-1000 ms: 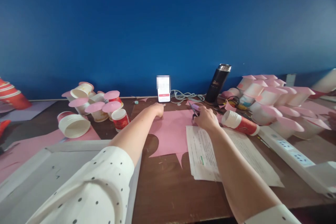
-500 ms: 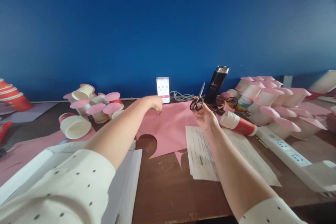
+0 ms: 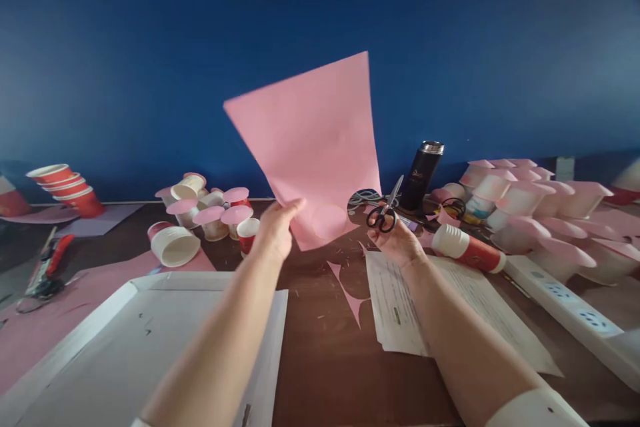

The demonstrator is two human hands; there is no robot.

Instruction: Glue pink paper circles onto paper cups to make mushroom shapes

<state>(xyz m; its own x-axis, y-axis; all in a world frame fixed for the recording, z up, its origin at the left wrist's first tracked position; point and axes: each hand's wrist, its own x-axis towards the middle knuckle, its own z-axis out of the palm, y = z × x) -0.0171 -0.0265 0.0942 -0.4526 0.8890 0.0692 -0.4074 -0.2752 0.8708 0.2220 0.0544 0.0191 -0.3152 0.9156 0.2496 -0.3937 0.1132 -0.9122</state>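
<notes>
A large pink sheet of paper is raised upright above the table, gripped near its lower left edge by my left hand. A rounded notch is cut out of its lower right edge, and a round shape shows near its bottom. My right hand holds a pair of black-handled scissors, blades pointing up and away. The scissors are beside the sheet's right edge, apart from it. Thin pink scraps lie on the brown table below.
Paper cups with pink tops stand in groups at left and right. A black thermos, stacked cups, printed sheets and a power strip are on the right. A white shallow box lies front left.
My left hand has lifted the pink sheet off the table to upright, uncovering the table and scraps. The right hand keeps the scissors in about the same place. The view has tilted slightly.
</notes>
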